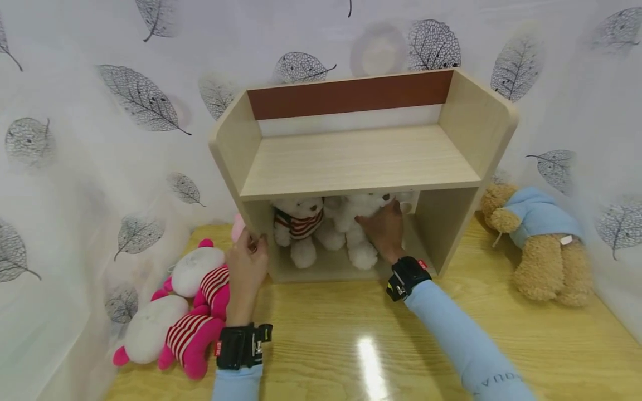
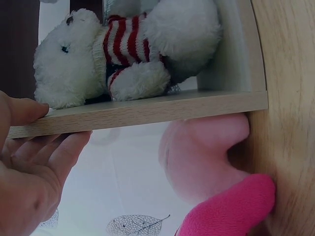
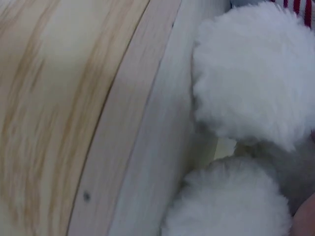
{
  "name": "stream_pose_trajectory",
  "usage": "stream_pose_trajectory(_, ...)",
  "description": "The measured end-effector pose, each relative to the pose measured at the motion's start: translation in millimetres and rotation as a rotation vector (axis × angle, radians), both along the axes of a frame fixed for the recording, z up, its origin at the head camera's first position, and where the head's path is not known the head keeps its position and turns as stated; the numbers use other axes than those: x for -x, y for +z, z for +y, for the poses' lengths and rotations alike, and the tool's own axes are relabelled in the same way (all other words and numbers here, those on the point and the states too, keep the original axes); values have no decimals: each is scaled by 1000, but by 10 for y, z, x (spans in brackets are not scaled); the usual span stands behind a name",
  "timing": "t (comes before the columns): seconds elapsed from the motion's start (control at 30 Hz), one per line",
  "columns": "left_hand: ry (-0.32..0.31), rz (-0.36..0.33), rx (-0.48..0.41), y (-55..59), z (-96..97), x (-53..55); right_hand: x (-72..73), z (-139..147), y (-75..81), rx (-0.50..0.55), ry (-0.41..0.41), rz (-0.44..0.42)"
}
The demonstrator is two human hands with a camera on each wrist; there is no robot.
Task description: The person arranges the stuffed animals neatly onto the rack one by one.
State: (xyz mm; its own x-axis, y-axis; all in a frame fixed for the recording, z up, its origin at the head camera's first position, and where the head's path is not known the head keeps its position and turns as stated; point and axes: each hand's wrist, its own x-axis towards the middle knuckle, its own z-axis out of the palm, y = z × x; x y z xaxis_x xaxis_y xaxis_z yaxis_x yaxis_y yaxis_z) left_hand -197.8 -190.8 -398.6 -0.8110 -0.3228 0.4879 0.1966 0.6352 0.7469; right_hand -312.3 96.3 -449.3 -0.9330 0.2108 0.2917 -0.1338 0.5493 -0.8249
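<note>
A small wooden shelf [image 1: 351,159] stands on the table. My left hand [image 1: 247,273] pinches the front edge of its left side panel [image 2: 147,110], thumb inside and fingers outside. In the lower compartment a white teddy bear [image 1: 303,225] in a red-and-white striped sweater sits at the left. Beside it is a second white teddy bear [image 1: 362,253], its upper head hidden by the middle board. My right hand [image 1: 385,228] holds this bear at its right side, near the face. Furry white feet [image 3: 246,73] fill much of the right wrist view, where the hand barely shows.
Two pink-and-white plush toys [image 1: 155,328] in striped clothes lie left of the shelf. A pale pink plush [image 2: 202,152] is against its left outer side. A brown teddy bear [image 1: 546,262] in a blue hoodie lies at the right. Leaf-patterned cloth [image 1: 311,33] hangs behind.
</note>
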Motion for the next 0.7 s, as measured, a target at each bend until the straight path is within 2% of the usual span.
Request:
stream_pose_trajectory(0.23, 5, -7, 9, 9, 0, -4, 36, -150, -39, -6, -4, -110)
stream_pose_trajectory(0.37, 18, -9, 17, 7, 5, -9, 17, -210, -36, -10, 4, -133)
stream_pose_trajectory(0.5, 31, -10, 27, 6, 3, -6, -24, -272, -27, -24, 25, -127)
stream_pose_trajectory(0.7, 21, -34, 28, 18, -13, -7, -96, -306, -12, -31, 116, -65)
